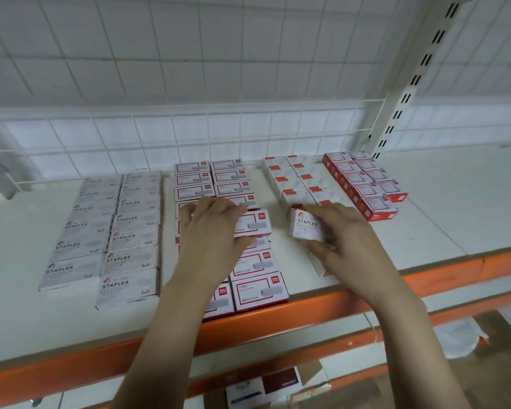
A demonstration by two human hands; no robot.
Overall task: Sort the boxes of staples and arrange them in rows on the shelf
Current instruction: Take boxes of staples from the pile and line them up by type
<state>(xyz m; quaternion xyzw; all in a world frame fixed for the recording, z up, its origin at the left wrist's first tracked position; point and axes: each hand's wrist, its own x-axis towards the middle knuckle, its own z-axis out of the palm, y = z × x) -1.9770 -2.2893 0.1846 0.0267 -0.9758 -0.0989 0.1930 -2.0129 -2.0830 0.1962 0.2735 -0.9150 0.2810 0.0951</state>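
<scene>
Both forearms reach in over the orange front edge of the shelf [443,219]. At that edge start two rows of red-framed boxes [258,290], running back toward the wire grid [189,84] at the rear. The left hand [211,231] lies across these rows about midway, fingers bent down over the boxes, thumb tip against the near side of one; whether it actually grips any of them I cannot tell. To the left, two rows of pale STAPLES boxes [121,261] run from near the front edge to the back. The right hand [345,240] holds a white box [306,225] marked STAPLES, fingers curled over its far side and thumb on the near side, right of the red-framed rows, the box tilted up off the shelf. Just behind it stand two rows of white boxes with red labels [295,184], and beside those, toward the right upright, two rows of red boxes [366,187].
</scene>
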